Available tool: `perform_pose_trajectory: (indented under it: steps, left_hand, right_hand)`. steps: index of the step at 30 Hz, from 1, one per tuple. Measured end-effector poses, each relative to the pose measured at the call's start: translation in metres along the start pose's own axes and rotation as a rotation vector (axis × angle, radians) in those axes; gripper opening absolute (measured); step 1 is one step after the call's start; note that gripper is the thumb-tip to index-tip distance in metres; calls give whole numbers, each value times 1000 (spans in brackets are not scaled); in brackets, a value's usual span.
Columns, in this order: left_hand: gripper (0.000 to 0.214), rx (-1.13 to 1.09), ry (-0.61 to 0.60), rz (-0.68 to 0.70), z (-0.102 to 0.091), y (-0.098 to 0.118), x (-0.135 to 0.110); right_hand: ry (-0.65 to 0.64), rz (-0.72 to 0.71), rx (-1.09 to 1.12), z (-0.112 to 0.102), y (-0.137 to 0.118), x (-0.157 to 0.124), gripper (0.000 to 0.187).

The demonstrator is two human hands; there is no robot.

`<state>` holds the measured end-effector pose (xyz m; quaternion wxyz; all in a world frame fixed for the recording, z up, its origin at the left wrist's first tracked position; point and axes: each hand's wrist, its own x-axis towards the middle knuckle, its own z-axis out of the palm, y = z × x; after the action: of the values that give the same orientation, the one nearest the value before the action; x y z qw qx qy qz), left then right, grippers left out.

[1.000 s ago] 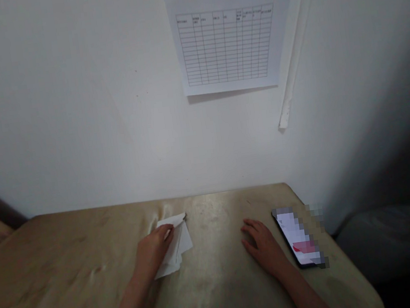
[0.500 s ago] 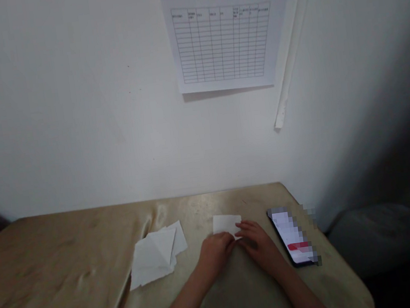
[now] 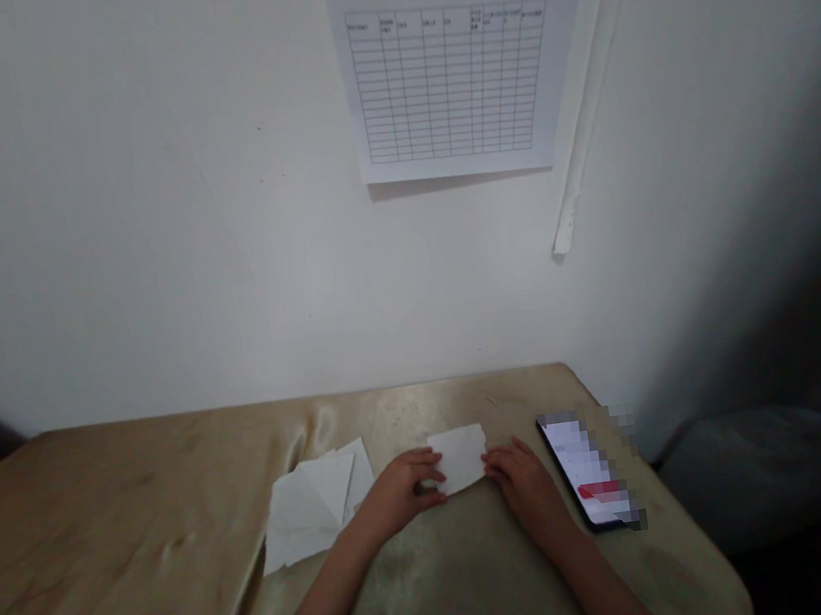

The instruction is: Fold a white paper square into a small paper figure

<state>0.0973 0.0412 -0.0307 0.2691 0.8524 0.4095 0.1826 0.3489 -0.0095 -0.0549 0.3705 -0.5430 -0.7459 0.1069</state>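
A small white paper sheet (image 3: 461, 455) lies on the tan table (image 3: 146, 544) between my two hands. My left hand (image 3: 402, 490) grips its left edge with the fingers curled over it. My right hand (image 3: 517, 475) pinches its right edge. To the left of my left hand lies a loose pile of several white paper sheets (image 3: 316, 507), some folded into triangles.
A phone (image 3: 587, 471) with a lit screen lies at the table's right edge, just right of my right hand. The table stands against a white wall with a printed grid sheet (image 3: 452, 80) taped up. A dark object (image 3: 772, 472) sits beyond the table's right side.
My left hand left the paper pile and carried one sheet to the middle. My right hand came up to it, and both hands now hold the sheet by its edges.
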Motion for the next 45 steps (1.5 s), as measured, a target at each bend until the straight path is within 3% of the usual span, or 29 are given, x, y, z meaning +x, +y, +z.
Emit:
perform_pose_trajectory:
  steps: [13,22,29,36,40,45]
  left_hand:
    - [20,106,-3,115,-4,6,1]
    - [28,113,113,43,7,6,-3]
    - [28,62,134,44,8,8,-5]
    - [10,35,159,88,10,11,-6]
    - [12,70,191,119,15,8,-4]
    - [20,125,193,119,18,8,-3]
  right_hand:
    - [-21,-109,-83,-9,-7,-3,23]
    - [-19,-132,-88,-8,-3,-1,17]
    - [-43,-83,-54,-11,0,0,14]
    - [-27,61,22,-13,-3,2,7]
    - [-18,182,137,-14,-3,2,9]
    - [-7,182,196,-15,-1,1,11]
